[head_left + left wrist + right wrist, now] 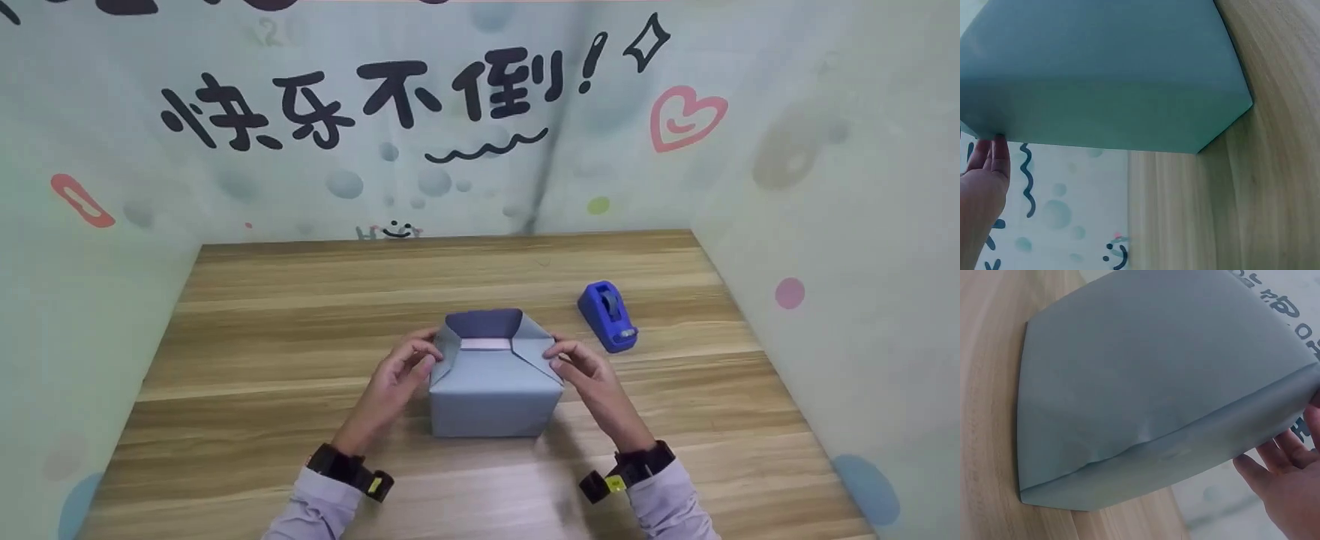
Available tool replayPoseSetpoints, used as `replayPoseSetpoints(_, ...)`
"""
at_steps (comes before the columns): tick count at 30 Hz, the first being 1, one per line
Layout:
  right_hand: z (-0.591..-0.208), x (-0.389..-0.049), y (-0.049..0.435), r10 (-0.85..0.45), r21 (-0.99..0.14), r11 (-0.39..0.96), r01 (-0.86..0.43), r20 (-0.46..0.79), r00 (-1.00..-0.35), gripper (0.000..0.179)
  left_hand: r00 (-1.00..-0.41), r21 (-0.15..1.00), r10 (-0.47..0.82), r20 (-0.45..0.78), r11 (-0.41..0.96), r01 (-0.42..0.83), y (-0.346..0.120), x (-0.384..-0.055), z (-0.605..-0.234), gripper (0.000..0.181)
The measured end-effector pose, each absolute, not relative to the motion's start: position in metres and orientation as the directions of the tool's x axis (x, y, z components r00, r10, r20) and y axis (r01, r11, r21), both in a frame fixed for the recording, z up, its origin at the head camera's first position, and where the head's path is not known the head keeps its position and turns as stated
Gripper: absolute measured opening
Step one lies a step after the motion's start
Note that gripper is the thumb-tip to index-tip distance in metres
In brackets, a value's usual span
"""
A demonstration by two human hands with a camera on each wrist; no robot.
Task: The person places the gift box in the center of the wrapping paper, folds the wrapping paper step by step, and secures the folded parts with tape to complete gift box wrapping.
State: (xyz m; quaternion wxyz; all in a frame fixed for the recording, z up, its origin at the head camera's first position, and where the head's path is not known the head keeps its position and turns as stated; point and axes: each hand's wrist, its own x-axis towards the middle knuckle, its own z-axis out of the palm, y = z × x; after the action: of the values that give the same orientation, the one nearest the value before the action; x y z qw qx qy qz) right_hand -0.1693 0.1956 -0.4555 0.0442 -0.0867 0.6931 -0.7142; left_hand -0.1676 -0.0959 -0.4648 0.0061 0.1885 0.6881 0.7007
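Note:
A box (496, 414) partly wrapped in grey-blue paper stands on the table. Its far paper flap (484, 324) is raised, and a pale strip of the inside shows below it. Diagonal folds run along both sides of the top. My left hand (401, 371) holds the paper at the upper left side with thumb and bent fingers. At the upper right fold, my right hand (592, 379) pinches the paper edge. The left wrist view shows fingertips right at the paper's edge (1100, 145). In the right wrist view, creased paper (1145, 433) meets the right fingers (1252, 472).
A blue tape dispenser (607, 316) stands behind and to the right of the box. Wood-grain table (300, 300) surrounds the box. A printed backdrop (480, 187) rises along the table's back edge, with pale walls at both sides.

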Motion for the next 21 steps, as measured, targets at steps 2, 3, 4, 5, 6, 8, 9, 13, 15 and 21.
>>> replayPoseSetpoints(2,-0.456,-0.170,0.197,-0.201,-0.999,-0.026,-0.031,0.035,-0.979,0.022,-0.934,0.975,0.281,0.222,-0.038,0.220,-0.096,-0.168,-0.467,0.016)
replayPoseSetpoints(3,-0.457,-0.170,0.198,-0.210,-0.999,-0.019,-0.026,0.029,-0.977,0.022,-0.935,0.979,0.292,0.203,-0.036,0.202,-0.097,-0.168,-0.468,0.019)
replayPoseSetpoints(4,-0.457,-0.171,0.199,-0.220,-1.000,-0.014,-0.023,0.026,-0.975,0.023,-0.933,0.982,0.305,0.188,-0.044,0.183,-0.097,-0.167,-0.469,0.022)
replayPoseSetpoints(5,-0.457,-0.171,0.200,-0.233,-1.000,-0.011,-0.022,0.024,-0.972,0.025,-0.935,0.986,0.315,0.165,-0.055,0.156,-0.097,-0.167,-0.470,0.024)
replayPoseSetpoints(6,-0.457,-0.172,0.201,-0.248,-1.000,-0.010,-0.019,0.021,-0.969,0.026,-0.936,0.990,0.322,0.143,-0.069,0.127,-0.097,-0.166,-0.471,0.027)
replayPoseSetpoints(8,-0.457,-0.172,0.202,-0.279,-1.000,0.001,-0.018,0.017,-0.960,0.027,-0.933,0.993,0.343,0.105,-0.082,0.082,-0.096,-0.166,-0.472,0.031)
replayPoseSetpoints(9,-0.457,-0.172,0.203,-0.293,-1.000,0.005,-0.018,0.015,-0.956,0.026,-0.930,0.994,0.354,0.100,-0.078,0.077,-0.095,-0.166,-0.472,0.032)
replayPoseSetpoints(13,-0.455,-0.174,0.205,-0.333,-1.000,-0.003,-0.022,0.022,-0.943,0.019,-0.912,0.995,0.400,0.093,-0.011,0.097,-0.090,-0.171,-0.467,0.031)
replayPoseSetpoints(15,-0.454,-0.175,0.204,-0.344,-1.000,-0.011,-0.021,0.024,-0.939,0.018,-0.901,0.993,0.424,0.094,0.028,0.117,-0.088,-0.176,-0.464,0.031)
replayPoseSetpoints(21,-0.452,-0.179,0.204,-0.397,-0.999,0.037,-0.003,-0.012,-0.918,0.032,-0.861,0.989,0.503,0.081,0.068,0.132,-0.087,-0.186,-0.459,0.034)
